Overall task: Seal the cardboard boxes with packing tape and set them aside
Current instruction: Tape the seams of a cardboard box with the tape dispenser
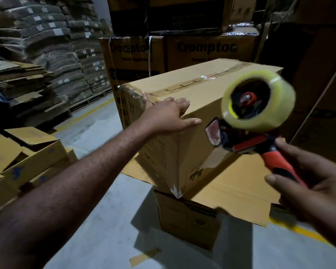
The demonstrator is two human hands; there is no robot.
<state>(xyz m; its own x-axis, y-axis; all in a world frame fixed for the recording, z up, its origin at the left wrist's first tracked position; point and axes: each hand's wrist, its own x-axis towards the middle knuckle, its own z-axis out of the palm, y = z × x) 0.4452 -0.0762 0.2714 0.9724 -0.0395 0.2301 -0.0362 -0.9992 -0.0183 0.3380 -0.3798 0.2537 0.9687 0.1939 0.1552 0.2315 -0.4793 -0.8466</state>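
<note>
1. Where things are: the sealed box (182,152) sits on top of an open lower box (190,220) that stands on the floor (105,220). It rests across the splayed flaps (231,183), with its near corner right at the lower box's near left corner. Tape (202,80) already runs along the top seam.
2. My left grip (169,115) is open, fingers flat on the box's near top edge, thumb down the side. Nothing is curled round it, so I'm only pressing.
3. My right grip (314,181) is closed round the handle of the tape dispenser (248,144), which hangs in the air just right of the left one.
4. Biggest worry: those flaps are a floppy base. If I shove one-handed toward the far edge, I reckon the box tips or slides off the lower box.
5. Lifting it with a flat palm probably won't work, I'd need both grips, and one is busy.
6. The dispenser's cutter end points at my left thumb, so a careless swing could nick it.
7. The tape at the far left corner looks crinkled and might peel.
</note>
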